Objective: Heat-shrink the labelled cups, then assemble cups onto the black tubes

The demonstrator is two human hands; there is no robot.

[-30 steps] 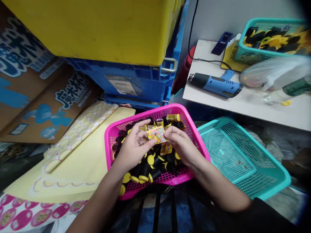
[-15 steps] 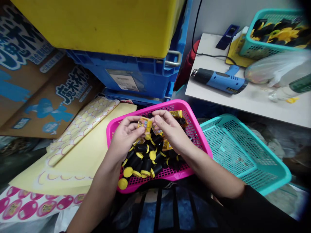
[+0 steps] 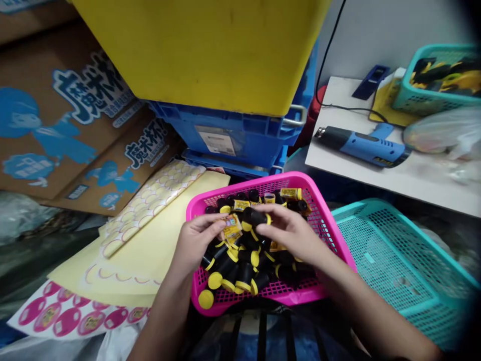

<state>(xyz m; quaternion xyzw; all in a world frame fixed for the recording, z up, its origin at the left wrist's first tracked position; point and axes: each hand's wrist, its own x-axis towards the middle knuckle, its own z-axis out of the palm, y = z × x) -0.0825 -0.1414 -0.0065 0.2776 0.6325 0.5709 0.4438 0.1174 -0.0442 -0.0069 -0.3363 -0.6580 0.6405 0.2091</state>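
Thumb and fingers of the left hand (image 3: 199, 240) pinch a wrapper (image 3: 232, 229); those of the right hand (image 3: 295, 233) grip a bottle (image 3: 255, 216) near it, over the basket (image 3: 327, 213). Seemingly a pairing step, it calls for careful aligning.

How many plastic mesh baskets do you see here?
3: the pink basket in the middle, a teal basket to its right, and a smaller-looking teal one on the white table. Others may be hidden.
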